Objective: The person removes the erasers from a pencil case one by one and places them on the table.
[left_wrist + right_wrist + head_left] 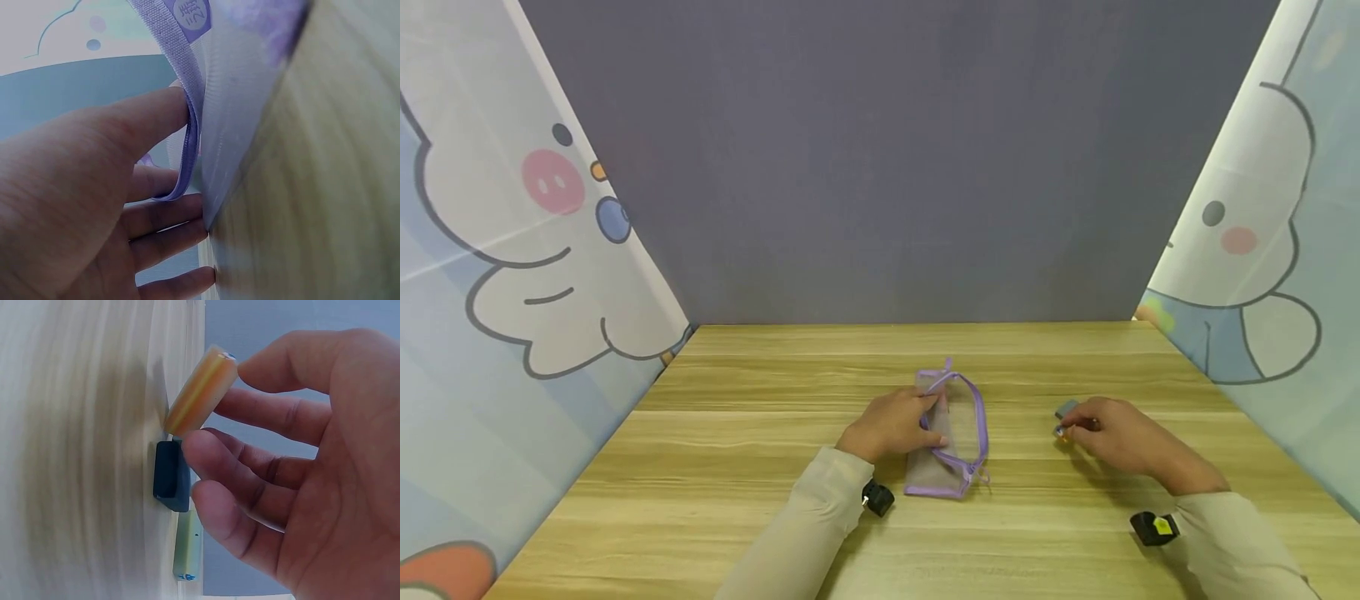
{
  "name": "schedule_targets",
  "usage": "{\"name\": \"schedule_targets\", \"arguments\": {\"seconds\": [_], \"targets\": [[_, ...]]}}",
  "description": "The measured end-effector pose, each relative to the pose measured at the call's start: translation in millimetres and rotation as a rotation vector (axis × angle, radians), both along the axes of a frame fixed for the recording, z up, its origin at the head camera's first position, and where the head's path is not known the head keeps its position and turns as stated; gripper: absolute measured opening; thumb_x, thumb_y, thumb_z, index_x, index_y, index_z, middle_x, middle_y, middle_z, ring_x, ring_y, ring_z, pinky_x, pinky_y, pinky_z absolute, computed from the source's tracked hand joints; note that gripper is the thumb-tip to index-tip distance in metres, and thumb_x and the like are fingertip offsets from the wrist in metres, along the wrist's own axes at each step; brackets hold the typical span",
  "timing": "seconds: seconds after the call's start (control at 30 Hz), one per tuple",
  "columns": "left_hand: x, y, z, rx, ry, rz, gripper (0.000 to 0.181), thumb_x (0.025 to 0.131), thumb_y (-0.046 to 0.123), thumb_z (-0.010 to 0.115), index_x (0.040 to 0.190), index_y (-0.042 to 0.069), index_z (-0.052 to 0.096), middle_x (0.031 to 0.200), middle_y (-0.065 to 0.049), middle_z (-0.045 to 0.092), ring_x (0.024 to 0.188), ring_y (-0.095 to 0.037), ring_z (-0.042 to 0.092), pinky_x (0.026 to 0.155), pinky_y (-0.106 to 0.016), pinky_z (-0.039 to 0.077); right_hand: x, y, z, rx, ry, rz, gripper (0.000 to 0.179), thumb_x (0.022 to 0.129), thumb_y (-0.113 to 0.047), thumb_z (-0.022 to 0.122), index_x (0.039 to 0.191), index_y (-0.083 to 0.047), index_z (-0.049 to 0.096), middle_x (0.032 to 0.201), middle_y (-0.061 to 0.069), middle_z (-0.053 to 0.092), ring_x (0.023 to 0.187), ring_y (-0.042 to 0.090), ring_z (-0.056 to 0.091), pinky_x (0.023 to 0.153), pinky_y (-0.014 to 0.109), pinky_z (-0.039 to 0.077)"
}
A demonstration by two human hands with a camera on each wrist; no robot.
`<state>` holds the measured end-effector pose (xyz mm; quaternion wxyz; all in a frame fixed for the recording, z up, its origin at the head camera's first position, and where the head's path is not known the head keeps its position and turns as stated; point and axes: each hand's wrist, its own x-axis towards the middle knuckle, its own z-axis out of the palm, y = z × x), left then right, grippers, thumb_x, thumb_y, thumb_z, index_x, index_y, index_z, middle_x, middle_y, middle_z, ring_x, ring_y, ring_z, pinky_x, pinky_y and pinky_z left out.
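My left hand holds the rim of a see-through mesh pencil pouch with purple trim, which lies on the table with its zipper mouth spread. In the left wrist view its purple zipper band passes between thumb and fingers. To the right, my right hand pinches a small orange-and-yellow striped eraser between thumb and fingers, tilted close over the table. Just beside the fingertips, a dark blue block and a pale green eraser rest on the wood.
The wooden table ends at a grey panel at the back. Cartoon-printed cloths flank it on both sides. A black wrist camera sits below the left hand, and another below the right.
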<state>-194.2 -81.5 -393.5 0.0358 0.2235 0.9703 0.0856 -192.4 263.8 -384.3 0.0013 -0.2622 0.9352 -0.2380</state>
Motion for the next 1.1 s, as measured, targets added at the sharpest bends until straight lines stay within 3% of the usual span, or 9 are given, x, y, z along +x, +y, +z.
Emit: {"name": "schedule_targets", "arguments": {"seconds": [0.37, 0.6, 1.1], "targets": [[-1.0, -0.5, 0.3, -0.011, 0.003, 0.010, 0.077, 0.089, 0.059, 0.068, 0.151, 0.017, 0.048, 0.152, -0.006, 0.047, 0.137, -0.023, 0.046, 0.106, -0.043, 0.043, -0.6, -1.9, 3.0, 0.007, -0.001, 0.000, 0.013, 0.093, -0.015, 0.067, 0.101, -0.009, 0.077, 0.095, -0.005, 0.069, 0.086, 0.010, 0.062, 0.071, 0.032, 0.052], [-0.6, -0.9, -1.3, -0.004, 0.007, 0.012, 0.077, 0.089, 0.059, 0.069, 0.151, 0.017, 0.049, 0.151, -0.006, 0.048, 0.136, -0.024, 0.047, 0.105, -0.043, 0.044, 0.4, -1.0, 1.5, 0.005, 0.003, -0.009, 0.012, 0.095, -0.012, 0.065, 0.097, -0.009, 0.076, 0.091, -0.003, 0.066, 0.076, 0.009, 0.053, 0.063, 0.027, 0.045], [-0.6, -0.9, -1.6, -0.006, 0.007, 0.002, 0.078, 0.089, 0.059, 0.068, 0.151, 0.018, 0.048, 0.151, -0.006, 0.048, 0.136, -0.024, 0.047, 0.106, -0.042, 0.043, 1.4, -2.4, -1.6, -0.012, 0.005, -0.021, 0.018, 0.098, -0.014, 0.064, 0.109, -0.002, 0.073, 0.095, -0.003, 0.070, 0.081, 0.008, 0.060, 0.065, 0.028, 0.049]]}}
